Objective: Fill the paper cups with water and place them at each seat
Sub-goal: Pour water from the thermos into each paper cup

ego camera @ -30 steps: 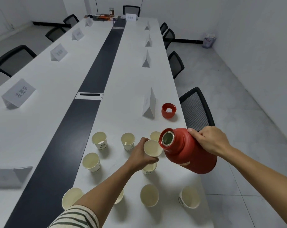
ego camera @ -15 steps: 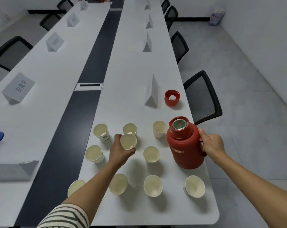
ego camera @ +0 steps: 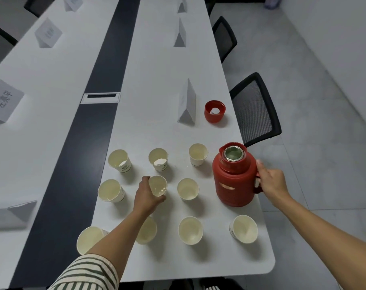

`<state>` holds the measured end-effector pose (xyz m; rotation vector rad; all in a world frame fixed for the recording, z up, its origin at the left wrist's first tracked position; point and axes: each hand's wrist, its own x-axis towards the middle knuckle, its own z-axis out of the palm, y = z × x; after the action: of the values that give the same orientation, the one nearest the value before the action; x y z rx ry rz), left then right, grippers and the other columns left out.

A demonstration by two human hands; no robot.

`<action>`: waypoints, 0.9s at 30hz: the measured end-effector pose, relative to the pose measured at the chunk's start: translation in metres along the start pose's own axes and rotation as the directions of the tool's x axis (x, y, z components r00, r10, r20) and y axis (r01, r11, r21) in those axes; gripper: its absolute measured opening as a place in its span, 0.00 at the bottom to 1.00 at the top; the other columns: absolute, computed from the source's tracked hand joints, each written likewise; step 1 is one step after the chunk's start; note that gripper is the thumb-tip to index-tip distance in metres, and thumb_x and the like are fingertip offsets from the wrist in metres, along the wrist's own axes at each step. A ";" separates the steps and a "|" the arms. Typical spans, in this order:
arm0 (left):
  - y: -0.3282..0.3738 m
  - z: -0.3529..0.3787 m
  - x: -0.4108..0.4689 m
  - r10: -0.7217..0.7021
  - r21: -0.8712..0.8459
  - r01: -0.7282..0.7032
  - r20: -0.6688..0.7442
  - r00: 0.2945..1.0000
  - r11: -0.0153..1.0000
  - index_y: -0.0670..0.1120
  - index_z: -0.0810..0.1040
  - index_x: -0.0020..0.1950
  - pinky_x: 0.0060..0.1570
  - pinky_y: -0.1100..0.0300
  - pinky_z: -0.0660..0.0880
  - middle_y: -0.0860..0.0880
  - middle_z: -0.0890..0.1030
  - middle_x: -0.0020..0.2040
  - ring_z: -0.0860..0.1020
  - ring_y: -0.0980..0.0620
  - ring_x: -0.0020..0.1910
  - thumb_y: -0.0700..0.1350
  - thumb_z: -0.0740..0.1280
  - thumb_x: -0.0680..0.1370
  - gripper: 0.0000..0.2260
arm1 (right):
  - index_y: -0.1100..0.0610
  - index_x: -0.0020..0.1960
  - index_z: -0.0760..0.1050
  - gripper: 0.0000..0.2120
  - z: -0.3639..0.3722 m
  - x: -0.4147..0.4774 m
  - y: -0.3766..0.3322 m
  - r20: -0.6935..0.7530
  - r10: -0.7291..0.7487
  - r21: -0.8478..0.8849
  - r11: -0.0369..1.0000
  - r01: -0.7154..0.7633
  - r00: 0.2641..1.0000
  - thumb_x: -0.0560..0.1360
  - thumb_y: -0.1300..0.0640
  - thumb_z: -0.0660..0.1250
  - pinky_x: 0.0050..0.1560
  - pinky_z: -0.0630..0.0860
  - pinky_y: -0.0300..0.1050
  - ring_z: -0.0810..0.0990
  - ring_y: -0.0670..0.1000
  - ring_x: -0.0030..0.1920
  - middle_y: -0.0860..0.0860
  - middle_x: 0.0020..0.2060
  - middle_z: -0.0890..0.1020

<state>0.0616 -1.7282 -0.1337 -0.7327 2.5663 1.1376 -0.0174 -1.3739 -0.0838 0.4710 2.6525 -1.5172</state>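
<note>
Several cream paper cups stand in rows on the near end of the white table [ego camera: 198,264]. My left hand [ego camera: 146,197] grips one paper cup [ego camera: 158,185] in the middle row, low over the table. A red thermos jug [ego camera: 234,176] stands upright with its mouth open, right of the cups. My right hand [ego camera: 271,182] holds its handle. The jug's red lid [ego camera: 215,111] lies further back, beside a white name card [ego camera: 187,105]. Another cup [ego camera: 188,189] stands between the held cup and the jug.
A dark strip [ego camera: 94,91] runs down the middle of the long table, with a cable hatch [ego camera: 101,97] in it. More name cards [ego camera: 6,102] stand along both sides. Black mesh chairs [ego camera: 255,109] line the right edge, over a grey tiled floor.
The jug was tilted over the held cup and now stands upright on the table. My left hand has carried the cup leftward and down among the other cups.
</note>
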 end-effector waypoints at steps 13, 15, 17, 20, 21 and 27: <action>0.061 0.027 -0.003 0.417 0.544 -0.522 0.314 0.853 0.657 0.44 0.55 0.79 0.77 0.54 0.48 0.46 0.62 0.76 0.53 0.45 0.78 0.63 0.74 0.68 0.48 | 0.55 0.21 0.68 0.38 -0.007 0.000 0.000 0.082 0.051 -0.023 0.999 -0.049 0.995 0.68 0.21 0.54 0.38 0.80 0.67 0.76 0.63 0.29 0.47 0.18 0.69; 0.065 0.038 -0.002 0.403 0.562 -0.507 0.308 0.862 0.653 0.44 0.60 0.76 0.76 0.55 0.51 0.45 0.66 0.73 0.57 0.45 0.77 0.61 0.73 0.70 0.42 | 0.55 0.22 0.67 0.39 -0.008 0.000 -0.004 0.077 0.046 -0.036 0.998 -0.043 0.996 0.65 0.19 0.53 0.37 0.80 0.64 0.74 0.57 0.28 0.49 0.19 0.70; 0.065 0.043 -0.001 0.414 0.526 -0.492 0.268 0.870 0.694 0.46 0.67 0.70 0.70 0.57 0.59 0.47 0.71 0.67 0.65 0.45 0.70 0.58 0.73 0.69 0.34 | 0.56 0.22 0.65 0.40 -0.009 0.002 -0.002 0.078 0.033 -0.048 0.998 -0.029 0.996 0.64 0.18 0.52 0.37 0.78 0.62 0.73 0.56 0.27 0.50 0.20 0.69; 0.067 0.041 -0.004 0.408 0.300 -0.433 0.144 0.902 0.850 0.46 0.71 0.60 0.51 0.58 0.68 0.49 0.76 0.55 0.73 0.46 0.55 0.53 0.76 0.65 0.28 | 0.55 0.22 0.64 0.37 -0.009 0.004 -0.003 0.096 0.038 -0.055 0.998 -0.032 0.995 0.70 0.23 0.55 0.35 0.80 0.63 0.74 0.60 0.27 0.48 0.19 0.67; 0.069 0.039 -0.005 0.388 0.195 -0.401 0.102 0.916 0.895 0.47 0.71 0.58 0.47 0.57 0.69 0.50 0.77 0.53 0.75 0.46 0.51 0.51 0.76 0.64 0.27 | 0.54 0.21 0.63 0.36 -0.008 0.004 -0.006 0.095 0.027 -0.066 0.998 -0.021 0.995 0.72 0.26 0.56 0.33 0.78 0.59 0.72 0.57 0.25 0.47 0.18 0.66; 0.087 0.016 -0.016 0.352 -0.116 -0.349 0.007 0.936 0.930 0.50 0.68 0.56 0.41 0.63 0.72 0.52 0.76 0.51 0.75 0.52 0.48 0.47 0.78 0.64 0.26 | 0.54 0.18 0.65 0.33 -0.002 0.011 -0.026 0.149 -0.119 -0.110 0.985 0.136 0.982 0.79 0.43 0.61 0.34 0.68 0.44 0.71 0.46 0.23 0.45 0.16 0.71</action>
<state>0.0290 -1.6612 -0.0834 -0.2773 2.6966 1.3948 -0.0355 -1.3815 -0.0628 0.1816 2.6877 -1.3542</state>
